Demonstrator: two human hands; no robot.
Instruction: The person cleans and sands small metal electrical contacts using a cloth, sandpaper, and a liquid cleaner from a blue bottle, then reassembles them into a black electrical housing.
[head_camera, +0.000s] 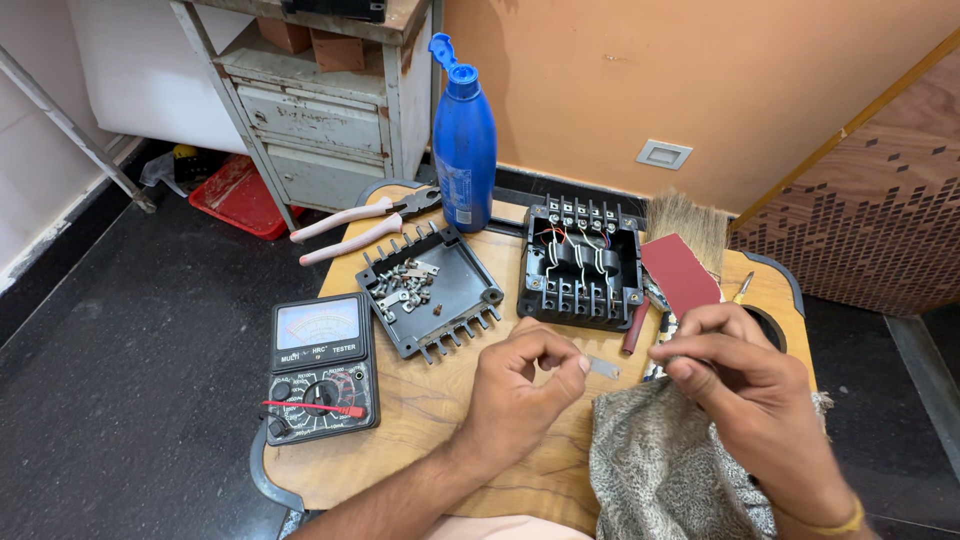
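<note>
A small flat grey metal strip (604, 368) was pinched at one end, level above the wooden table. A dark red sheet of sandpaper (680, 272), stiff and rectangular, stood tilted upward, gripped by its lower edge beside the strip.

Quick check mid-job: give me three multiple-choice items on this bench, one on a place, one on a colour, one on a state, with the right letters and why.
1. Where is the multimeter?
A. at the table's left edge
B. behind the bottle
C. on the cloth

2. What colour is the bottle?
A. red
B. blue
C. white

3. How does the left hand stand?
A. flat on the table
B. gripping the pliers
C. pinching a small metal strip

Answers:
1 A, it lies left of the black lid.
2 B, body and cap are blue.
3 C, thumb and forefinger close on the strip's end, near the right hand above the cloth.
</note>
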